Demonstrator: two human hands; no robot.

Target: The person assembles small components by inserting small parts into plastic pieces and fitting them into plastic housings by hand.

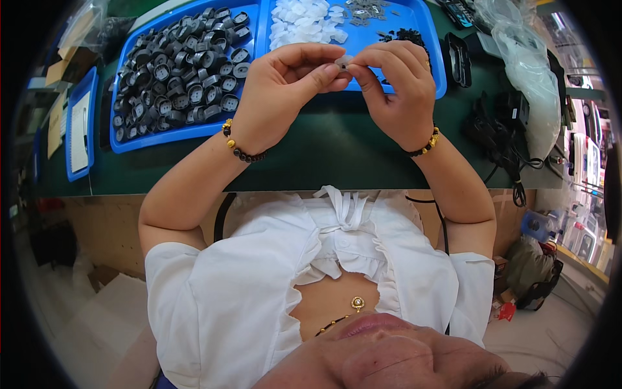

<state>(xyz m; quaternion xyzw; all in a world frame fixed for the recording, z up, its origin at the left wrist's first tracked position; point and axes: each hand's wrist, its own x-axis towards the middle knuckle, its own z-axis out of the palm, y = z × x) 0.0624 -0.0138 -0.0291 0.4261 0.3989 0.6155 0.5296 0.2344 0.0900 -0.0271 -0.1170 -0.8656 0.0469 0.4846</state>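
Observation:
My left hand (275, 94) pinches a small translucent white plastic piece (343, 62) between thumb and fingers. A tiny dark spot shows on the piece. My right hand (403, 87) meets it from the other side, thumb and forefinger closed at the piece's edge; whether they also hold a smaller part I cannot tell. Both hands are raised over the near edge of a blue tray (442, 72). In that tray lie a heap of white translucent pieces (304, 24), small grey parts (368, 11) and small black parts (409, 37), the last partly hidden by my right hand.
At the left, a second blue tray (114, 137) holds many dark grey round caps (175, 71). Farther left lies a small blue tray (70, 170) with paper and a pen. Black cables (502, 139), a black case (458, 59) and clear plastic bags (534, 84) occupy the green table's (363, 149) right side.

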